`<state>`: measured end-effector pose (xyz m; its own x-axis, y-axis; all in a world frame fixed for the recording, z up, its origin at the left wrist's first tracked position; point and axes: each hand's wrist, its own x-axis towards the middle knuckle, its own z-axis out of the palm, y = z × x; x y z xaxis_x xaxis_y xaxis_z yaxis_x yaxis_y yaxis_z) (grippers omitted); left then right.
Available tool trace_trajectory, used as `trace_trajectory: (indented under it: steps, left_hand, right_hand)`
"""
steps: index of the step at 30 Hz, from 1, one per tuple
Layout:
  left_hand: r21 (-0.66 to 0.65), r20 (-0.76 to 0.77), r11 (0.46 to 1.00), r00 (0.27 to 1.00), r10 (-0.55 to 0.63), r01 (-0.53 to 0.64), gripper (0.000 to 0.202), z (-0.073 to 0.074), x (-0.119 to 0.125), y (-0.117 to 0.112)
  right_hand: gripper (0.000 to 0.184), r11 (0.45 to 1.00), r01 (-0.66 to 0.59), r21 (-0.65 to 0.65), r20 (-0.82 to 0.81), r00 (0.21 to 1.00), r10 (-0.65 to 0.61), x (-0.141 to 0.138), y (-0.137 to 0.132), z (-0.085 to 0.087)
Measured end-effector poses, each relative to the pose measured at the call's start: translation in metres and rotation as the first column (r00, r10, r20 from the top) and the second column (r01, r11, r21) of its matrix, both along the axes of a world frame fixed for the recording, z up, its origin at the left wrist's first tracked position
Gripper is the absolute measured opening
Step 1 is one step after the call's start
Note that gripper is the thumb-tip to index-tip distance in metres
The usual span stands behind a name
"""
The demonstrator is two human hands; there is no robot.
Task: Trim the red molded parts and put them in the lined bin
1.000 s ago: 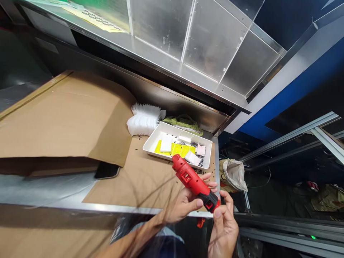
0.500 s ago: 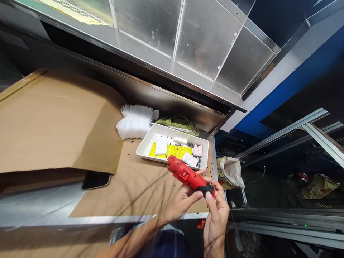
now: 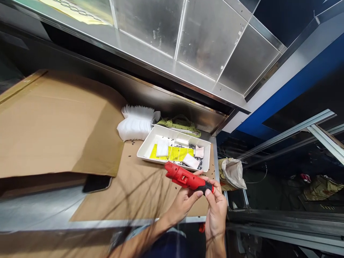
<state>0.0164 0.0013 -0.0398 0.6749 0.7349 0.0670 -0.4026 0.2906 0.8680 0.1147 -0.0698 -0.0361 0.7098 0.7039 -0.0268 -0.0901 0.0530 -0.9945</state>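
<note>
Both my hands hold a red and black power tool (image 3: 185, 178) in front of me, above the cardboard-covered bench. Its red nose points left and its black grip end lies to the right. My left hand (image 3: 185, 202) is closed around the underside, with the thumb along the black part. The fingers of my right hand (image 3: 215, 204) close on the back end, the thumb pressing near the tip. Just beyond the tool stands a white tray (image 3: 146, 148) with yellow printed sheets, white and pinkish pads (image 3: 191, 161) and many small black pieces in it.
A large cardboard box (image 3: 53, 122) takes up the left of the bench, with a dark phone-like object (image 3: 96, 184) under its edge. White foam sleeves (image 3: 135, 123) and a green pouch (image 3: 178, 125) lie behind the tray. A paper bag (image 3: 233, 173) stands to the right.
The tool's nose has dipped and its back end has risen a little, so it lies more level. Both hands keep their hold. The view has shifted slightly.
</note>
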Motion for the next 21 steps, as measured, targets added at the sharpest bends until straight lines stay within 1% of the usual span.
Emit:
trace_trajectory:
  steps: [3, 5, 7, 9, 10, 12, 16, 18, 21]
  left_hand:
    - [0.068, -0.043, 0.997, 0.999, 0.024, -0.021, 0.063, -0.006, 0.0, -0.001]
    - [0.177, -0.103, 0.984, 0.993, 0.057, -0.038, 0.06, -0.01, -0.002, 0.0]
    - [0.331, -0.167, 0.943, 0.982, 0.09, -0.03, 0.054, -0.011, -0.006, 0.002]
    - [0.457, -0.226, 0.889, 0.971, 0.072, 0.04, 0.048, -0.009, -0.011, 0.004]
    - [0.491, -0.244, 0.868, 0.968, 0.054, 0.075, 0.045, -0.008, -0.013, 0.006]
    - [0.516, -0.264, 0.848, 0.964, 0.027, 0.117, 0.042, -0.003, -0.015, 0.008]
    - [0.509, -0.254, 0.853, 0.967, 0.024, 0.112, 0.039, 0.001, -0.014, 0.009]
    - [0.498, -0.261, 0.86, 0.965, 0.024, 0.113, 0.039, -0.001, -0.013, 0.009]
    - [0.482, -0.243, 0.872, 0.969, 0.038, 0.086, 0.04, -0.011, -0.011, 0.007]
  right_hand:
    - [0.032, 1.0, -0.008, 0.007, 0.018, 1.0, 0.007, -0.001, 0.005, 0.005]
    - [0.03, 1.0, -0.014, 0.0, 0.012, 1.0, 0.014, -0.001, 0.006, 0.007]
    - [0.027, 1.0, -0.016, -0.019, -0.004, 1.0, 0.016, 0.0, 0.006, 0.008]
    - [0.025, 0.999, -0.026, -0.042, -0.008, 1.0, 0.025, 0.002, 0.005, 0.007]
    - [0.026, 0.998, -0.032, -0.05, -0.008, 0.999, 0.031, 0.003, 0.004, 0.006]
    - [0.028, 0.997, -0.041, -0.064, -0.011, 0.999, 0.041, 0.005, 0.002, 0.004]
    - [0.031, 0.994, -0.054, -0.092, -0.029, 0.998, 0.051, 0.006, 0.002, -0.002]
    - [0.032, 0.993, -0.061, -0.097, -0.028, 0.998, 0.058, 0.006, 0.002, -0.004]
    - [0.033, 0.993, -0.037, -0.113, -0.016, 0.999, 0.035, 0.005, 0.002, -0.005]
